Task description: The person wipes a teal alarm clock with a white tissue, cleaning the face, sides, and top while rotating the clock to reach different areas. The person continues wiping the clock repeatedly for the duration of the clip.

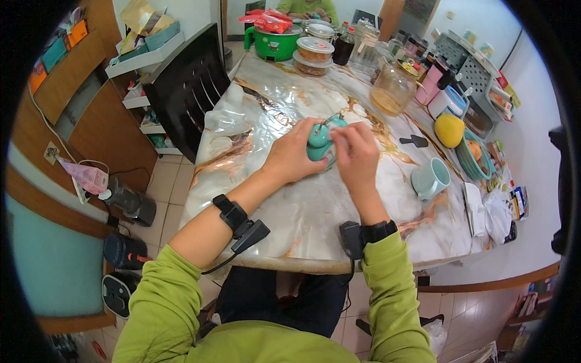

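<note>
A turquoise twin-bell alarm clock (319,137), with a thin metal handle arching over its domes, is held above the marble-patterned table (272,213). My left hand (295,152) wraps around its left side, the thumb across its lower part. From the right, my right hand (358,149) pinches a small whitish piece against the clock beside the bell. That piece looks like tissue or cloth, but the fingers hide most of it. Part of the clock's body is also covered by both hands.
To the right stand a pale mug (429,179), a small dark spatula-shaped piece (414,141), a yellow fruit (449,130) and a teal basket (472,165). Farther back are a glass pitcher (392,90), stacked food containers (313,56) and a green pot (274,44). A black chair (190,90) adjoins the left edge.
</note>
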The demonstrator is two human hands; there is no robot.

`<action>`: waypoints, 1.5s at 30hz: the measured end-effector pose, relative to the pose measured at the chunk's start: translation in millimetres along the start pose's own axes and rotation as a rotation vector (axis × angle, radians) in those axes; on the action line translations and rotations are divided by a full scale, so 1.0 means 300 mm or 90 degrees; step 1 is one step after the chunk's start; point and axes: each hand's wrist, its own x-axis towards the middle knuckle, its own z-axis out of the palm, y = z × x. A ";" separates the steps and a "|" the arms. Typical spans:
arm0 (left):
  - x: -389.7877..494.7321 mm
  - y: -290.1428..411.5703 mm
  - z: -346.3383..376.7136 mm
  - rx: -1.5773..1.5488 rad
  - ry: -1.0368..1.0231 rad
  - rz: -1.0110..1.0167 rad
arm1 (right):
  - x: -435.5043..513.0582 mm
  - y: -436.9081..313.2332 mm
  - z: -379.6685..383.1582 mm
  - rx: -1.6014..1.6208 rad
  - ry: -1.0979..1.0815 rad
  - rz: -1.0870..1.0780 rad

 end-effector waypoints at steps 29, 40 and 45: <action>-0.003 -0.007 0.007 -0.045 -0.016 0.019 | 0.026 0.080 0.004 0.187 0.031 0.213; -0.001 -0.012 0.012 -0.037 -0.017 0.028 | 0.027 0.082 0.016 0.234 0.039 0.229; 0.000 -0.016 0.008 -0.029 -0.024 0.040 | 0.025 0.070 0.032 0.197 0.044 0.226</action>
